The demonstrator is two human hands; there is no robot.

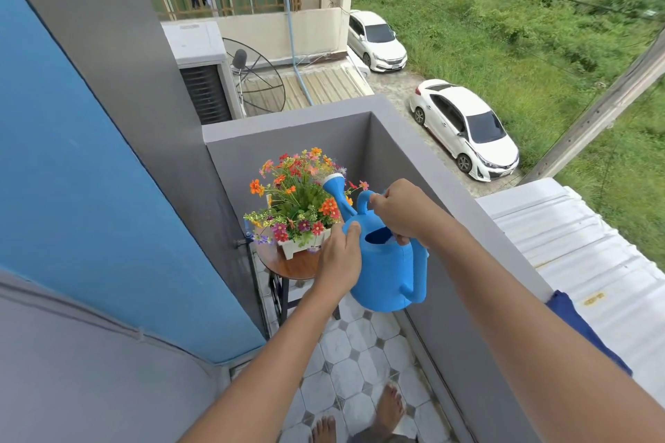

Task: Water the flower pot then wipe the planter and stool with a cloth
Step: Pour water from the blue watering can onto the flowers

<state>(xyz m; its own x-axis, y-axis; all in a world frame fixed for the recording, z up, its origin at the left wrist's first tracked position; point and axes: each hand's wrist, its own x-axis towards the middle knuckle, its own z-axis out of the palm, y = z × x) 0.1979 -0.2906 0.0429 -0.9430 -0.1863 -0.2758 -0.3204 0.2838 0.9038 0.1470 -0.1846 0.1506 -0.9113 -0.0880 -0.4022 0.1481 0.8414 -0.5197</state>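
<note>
A white planter (304, 244) full of orange, red and pink flowers (298, 198) sits on a round wooden stool (291, 264), toward its left edge. A blue watering can (388, 270) hangs beside it, spout (336, 191) up among the blooms.

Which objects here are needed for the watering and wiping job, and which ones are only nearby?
For the job:
- blue watering can, held by left hand and right hand
- flowers
- white planter
- wooden stool
- blue cloth on the wall

Only nearby:
- air conditioner unit
- satellite dish
- parked cars
</note>
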